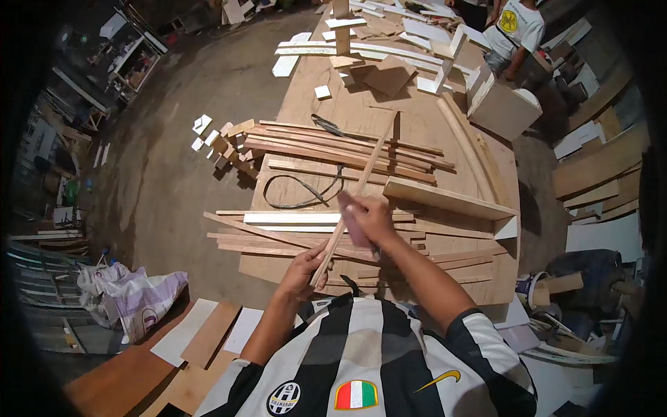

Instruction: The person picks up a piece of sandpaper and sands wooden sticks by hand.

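Note:
My left hand (306,271) is closed round the lower end of a long, thin wooden strip (375,154). The strip slants up and away over the workbench (313,104). Partway along it, my right hand (372,219) grips a pinkish sheet (356,226) that looks like sandpaper, held against the strip and slightly blurred. Beneath both hands lie several loose strips (271,240), one with a white face (292,218). Farther off is a bundle of reddish strips (313,149). A dark strap (267,189) loops on the bench left of my right hand.
An L-shaped board piece (451,198) stands to the right of the strips. Small wood blocks (233,149) are piled off the bench's left edge. White and brown offcuts (389,73) cover the far end, where another person (514,35) stands. A plastic sack (142,295) lies at left.

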Tool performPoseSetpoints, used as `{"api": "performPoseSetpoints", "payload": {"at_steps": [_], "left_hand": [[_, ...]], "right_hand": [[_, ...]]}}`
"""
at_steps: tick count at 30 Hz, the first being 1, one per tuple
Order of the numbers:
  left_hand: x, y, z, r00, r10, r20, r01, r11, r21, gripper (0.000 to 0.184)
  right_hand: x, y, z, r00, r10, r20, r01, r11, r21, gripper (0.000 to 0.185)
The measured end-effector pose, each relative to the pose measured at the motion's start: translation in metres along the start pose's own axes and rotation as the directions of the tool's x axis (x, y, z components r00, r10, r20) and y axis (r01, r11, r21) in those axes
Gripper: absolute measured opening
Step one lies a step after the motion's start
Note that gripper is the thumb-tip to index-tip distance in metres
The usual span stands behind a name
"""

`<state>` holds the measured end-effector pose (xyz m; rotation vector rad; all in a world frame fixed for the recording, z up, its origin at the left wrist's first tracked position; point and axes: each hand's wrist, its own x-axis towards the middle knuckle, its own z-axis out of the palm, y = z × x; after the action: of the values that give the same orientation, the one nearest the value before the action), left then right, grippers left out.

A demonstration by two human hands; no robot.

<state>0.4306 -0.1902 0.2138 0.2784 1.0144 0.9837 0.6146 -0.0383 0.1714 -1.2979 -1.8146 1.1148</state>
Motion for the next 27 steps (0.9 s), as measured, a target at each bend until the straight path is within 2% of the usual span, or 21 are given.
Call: {"api": "performPoseSetpoints", "payload": {"at_steps": [1,2,3,6,8,9,11,12,13,15,16,17,19,20,21,22,23,25,27], "left_hand": [[0.001,-0.001,0.001,1.0,-0.023,-0.002,0.023,0.998,-0.051,0.051],[0.001,0.0,-0.001,1.0,-0.015,0.023,0.017,0.997,-0.073,0.05],[0.002,0.0,-0.001,1.0,-0.014,0.023,0.016,0.997,-0.075,0.05],[0.0,-0.005,-0.004,1.0,-0.005,0.009,0.007,0.99,-0.139,0.048],[0.005,-0.002,-0.004,1.0,-0.018,0.024,0.022,0.985,-0.169,0.047],[0.007,-0.002,-0.005,0.999,-0.017,0.031,0.021,0.986,-0.164,0.047],[0.006,-0.005,-0.007,1.0,0.0,0.011,0.003,0.971,-0.241,0.049],[0.004,-0.002,-0.004,1.0,-0.004,0.004,0.005,0.968,-0.249,0.05],[0.004,0.001,-0.001,1.0,-0.004,0.002,0.004,0.968,-0.252,0.05],[0.001,0.003,0.001,1.0,-0.015,-0.013,0.013,0.98,-0.197,0.043],[0.005,-0.001,-0.005,1.0,-0.02,0.006,0.021,0.98,-0.199,0.027],[0.01,-0.007,-0.014,1.0,-0.018,0.008,0.019,0.98,-0.198,0.027],[0.012,-0.012,-0.024,0.987,-0.034,0.156,0.077,0.959,-0.275,0.023],[0.013,-0.011,-0.022,0.987,-0.032,0.16,0.076,0.959,-0.274,0.023],[0.01,-0.004,-0.008,0.995,-0.049,0.082,0.074,0.94,-0.332,0.021],[0.008,0.0,-0.001,0.998,-0.069,0.003,0.064,0.918,-0.391,0.025],[0.008,0.0,-0.004,0.998,-0.067,0.0,0.062,0.917,-0.394,0.025],[0.009,-0.006,-0.014,0.991,-0.129,0.022,0.128,0.919,-0.374,0.033],[0.009,-0.004,-0.015,0.987,-0.153,0.041,0.157,0.922,-0.354,0.036]], "right_hand": [[-0.009,-0.004,0.005,0.994,-0.111,-0.005,0.111,0.993,-0.043,0.031],[-0.022,-0.01,0.011,0.986,-0.163,0.025,0.16,0.983,0.089,0.031],[-0.03,-0.025,0.006,0.981,-0.162,0.11,0.158,0.986,0.047,0.031],[-0.02,0.002,0.014,0.988,-0.145,0.048,0.141,0.987,0.073,0.032],[0.0,0.01,0.005,1.0,-0.012,0.009,0.012,1.0,0.002,0.033],[-0.003,0.004,0.004,1.0,-0.015,0.002,0.015,1.0,0.0,0.033],[-0.025,-0.016,0.008,0.992,-0.046,0.12,0.037,0.997,0.071,0.034],[-0.035,-0.019,0.012,0.983,-0.111,0.146,0.105,0.994,0.042,0.034],[-0.032,-0.017,0.013,0.983,-0.11,0.149,0.105,0.994,0.042,0.034],[-0.02,-0.006,0.013,0.998,-0.038,0.047,0.035,0.997,0.063,0.035],[-0.005,0.002,0.006,0.997,0.064,0.043,-0.067,0.996,0.053,0.035],[-0.004,0.007,0.009,0.997,0.062,0.041,-0.064,0.997,0.052,0.035],[-0.008,0.0,0.014,1.0,-0.013,0.0,0.013,0.996,0.093,0.034],[-0.024,-0.012,0.016,0.995,-0.048,0.085,0.042,0.996,0.076,0.034],[-0.034,-0.025,0.019,0.982,-0.147,0.12,0.128,0.98,0.151,0.033],[-0.035,-0.024,0.02,0.979,-0.17,0.116,0.153,0.978,0.144,0.033],[-0.035,-0.022,0.022,0.975,-0.194,0.113,0.177,0.974,0.14,0.033],[-0.011,-0.006,0.016,0.999,-0.029,0.021,0.027,0.994,0.107,0.033],[-0.001,0.002,0.011,1.0,-0.022,0.015,0.021,0.998,0.065,0.033]]}}
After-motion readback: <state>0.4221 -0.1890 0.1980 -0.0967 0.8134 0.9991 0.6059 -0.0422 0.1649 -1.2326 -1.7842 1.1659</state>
